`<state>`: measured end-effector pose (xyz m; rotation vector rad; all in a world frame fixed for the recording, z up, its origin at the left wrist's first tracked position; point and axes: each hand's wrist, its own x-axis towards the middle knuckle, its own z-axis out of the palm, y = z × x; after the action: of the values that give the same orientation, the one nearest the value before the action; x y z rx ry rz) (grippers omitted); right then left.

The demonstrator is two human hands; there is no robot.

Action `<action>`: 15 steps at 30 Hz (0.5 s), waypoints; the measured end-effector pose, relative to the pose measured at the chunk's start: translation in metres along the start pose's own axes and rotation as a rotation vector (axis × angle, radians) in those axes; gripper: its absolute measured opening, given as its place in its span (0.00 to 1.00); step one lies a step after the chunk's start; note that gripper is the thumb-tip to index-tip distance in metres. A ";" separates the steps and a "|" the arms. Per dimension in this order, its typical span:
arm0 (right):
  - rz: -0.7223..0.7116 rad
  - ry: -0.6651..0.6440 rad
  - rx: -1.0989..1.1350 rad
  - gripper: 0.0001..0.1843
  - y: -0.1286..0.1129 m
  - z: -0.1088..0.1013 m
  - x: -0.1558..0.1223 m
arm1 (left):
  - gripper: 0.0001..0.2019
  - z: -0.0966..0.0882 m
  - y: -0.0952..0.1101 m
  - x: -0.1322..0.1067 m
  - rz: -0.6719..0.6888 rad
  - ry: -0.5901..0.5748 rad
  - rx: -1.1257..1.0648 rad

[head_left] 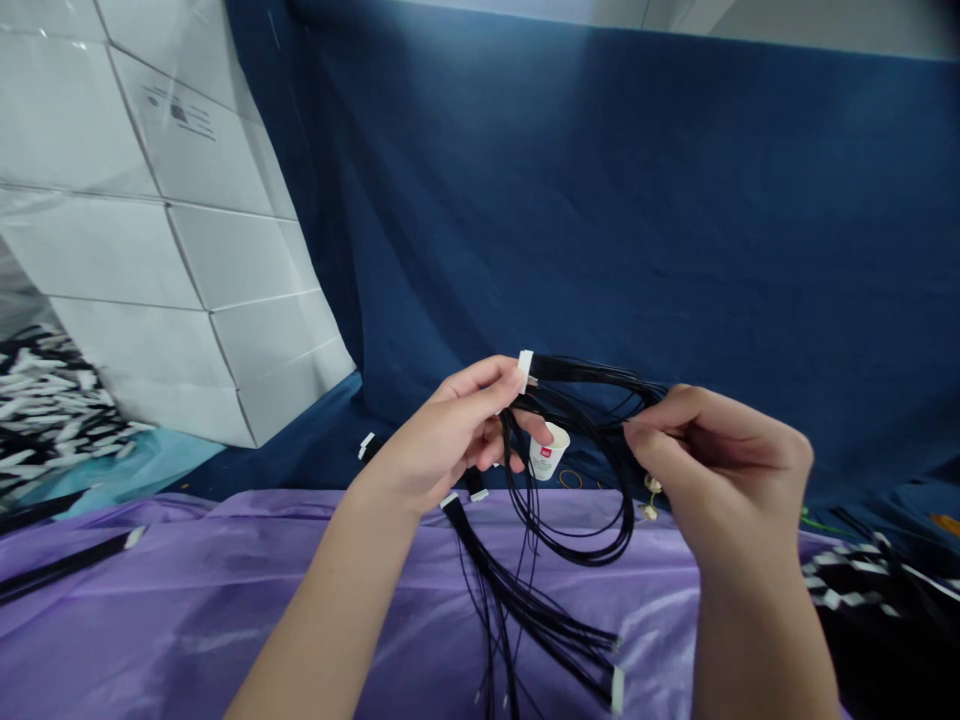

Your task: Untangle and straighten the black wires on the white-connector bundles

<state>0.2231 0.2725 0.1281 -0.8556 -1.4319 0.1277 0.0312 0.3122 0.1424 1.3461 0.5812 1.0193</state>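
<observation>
A black wire harness (592, 372) with a white connector (526, 370) at one end is held up between my two hands, over the table. My left hand (480, 410) pinches it at the white connector. Farther along, my right hand (712, 450) closes its thumb and fingers on the black wires. Part of the bundle loops down between the hands, and some thin strands hang lower. Below lies another black wire harness (517, 590) on a purple sheet (285, 580), with white connectors at its ends. My fingers hide part of the held wires.
A white paper cup (547, 452) stands behind the hands. White boxes (180, 240) are stacked at left, beside a heap of black-and-white harnesses (56, 405). More harnesses (862, 590) lie at right. A blue cloth (637, 200) hangs at the back.
</observation>
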 end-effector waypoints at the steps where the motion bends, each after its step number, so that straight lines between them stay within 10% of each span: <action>1: -0.015 -0.009 -0.016 0.11 0.000 0.000 0.000 | 0.12 0.000 0.000 0.000 -0.002 0.002 -0.002; 15: -0.136 -0.018 -0.098 0.13 -0.002 -0.004 -0.001 | 0.11 -0.001 0.001 0.001 -0.005 0.001 -0.005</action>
<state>0.2254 0.2694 0.1289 -0.8353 -1.5186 -0.0381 0.0300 0.3135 0.1432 1.3390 0.5826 1.0169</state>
